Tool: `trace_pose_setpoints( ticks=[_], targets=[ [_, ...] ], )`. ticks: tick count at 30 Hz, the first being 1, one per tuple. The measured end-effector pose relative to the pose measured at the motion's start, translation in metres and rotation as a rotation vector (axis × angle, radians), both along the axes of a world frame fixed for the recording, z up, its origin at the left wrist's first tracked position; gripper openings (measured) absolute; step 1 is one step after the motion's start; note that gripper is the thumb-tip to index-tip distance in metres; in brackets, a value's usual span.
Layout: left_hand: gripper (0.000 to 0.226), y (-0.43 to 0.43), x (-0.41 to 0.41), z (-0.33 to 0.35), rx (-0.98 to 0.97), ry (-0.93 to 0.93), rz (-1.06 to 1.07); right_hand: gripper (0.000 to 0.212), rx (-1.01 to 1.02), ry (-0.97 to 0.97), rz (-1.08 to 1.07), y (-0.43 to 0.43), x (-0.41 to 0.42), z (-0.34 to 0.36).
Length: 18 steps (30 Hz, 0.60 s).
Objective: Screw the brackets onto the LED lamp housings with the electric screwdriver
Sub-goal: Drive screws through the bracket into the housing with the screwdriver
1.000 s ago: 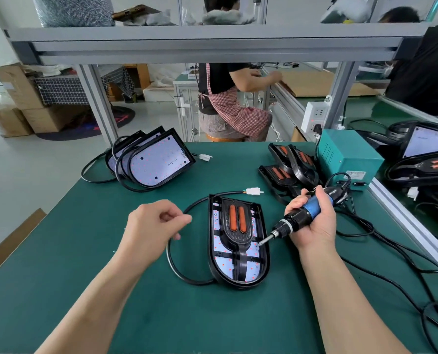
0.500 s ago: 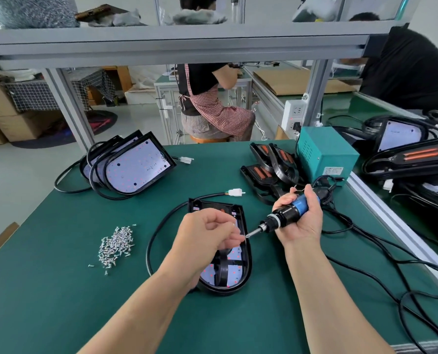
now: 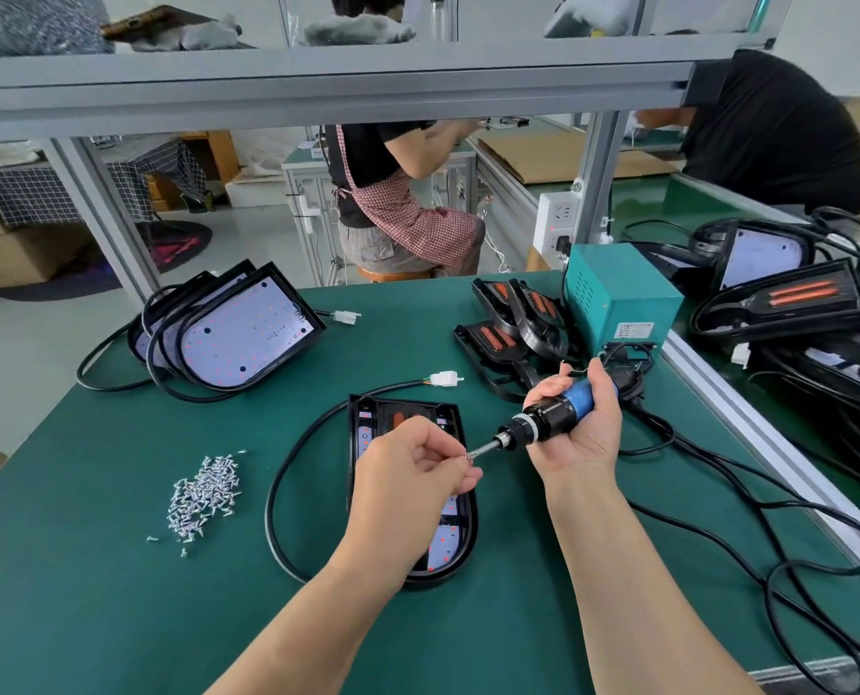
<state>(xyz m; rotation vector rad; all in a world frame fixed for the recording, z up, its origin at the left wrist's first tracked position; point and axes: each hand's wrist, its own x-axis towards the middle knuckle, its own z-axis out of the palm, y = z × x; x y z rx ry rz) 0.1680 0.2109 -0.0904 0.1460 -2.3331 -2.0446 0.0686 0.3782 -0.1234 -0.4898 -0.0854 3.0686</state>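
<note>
Lamp housing (image 3: 469, 536) holds bracket (image 3: 400, 418) (mostly hidden); left hand (image 3: 412, 474) pinches screw (image 3: 469, 454).

Blue-black screwdriver (image 3: 548, 418) tilts above flat black lamp housing (image 3: 460, 534).

white label on green power box (image 3: 636, 329), print too small to read

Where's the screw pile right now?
Head view, left side of the mat: the screw pile lies loose just left of the cable loop, in front of the stacked housings.
</note>
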Motion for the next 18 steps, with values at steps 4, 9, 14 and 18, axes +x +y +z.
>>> trace_pose_setpoints(
  ticks=[4, 9, 14, 18],
  targets=[
    [0.014, 0.004, 0.002, -0.001, 0.056, 0.008, 0.025, 0.029, 0.021, 0.001, 0.0, 0.001, 0.0, 0.0],
    [0.014, 0.008, 0.004, -0.002, 0.045, 0.024, 0.061, 0.029, 0.03, -0.014, -0.011, 0.0, 0.001, 0.0],
    [0.022, 0.014, 0.007, -0.005, -0.04, 0.061, 0.109, 0.026, 0.022, -0.037, -0.02, 0.0, 0.001, 0.0],
    [0.025, 0.016, 0.01, -0.01, -0.241, 0.182, 0.136, 0.023, 0.066, -0.06, -0.018, -0.002, 0.002, 0.002]
  ],
)
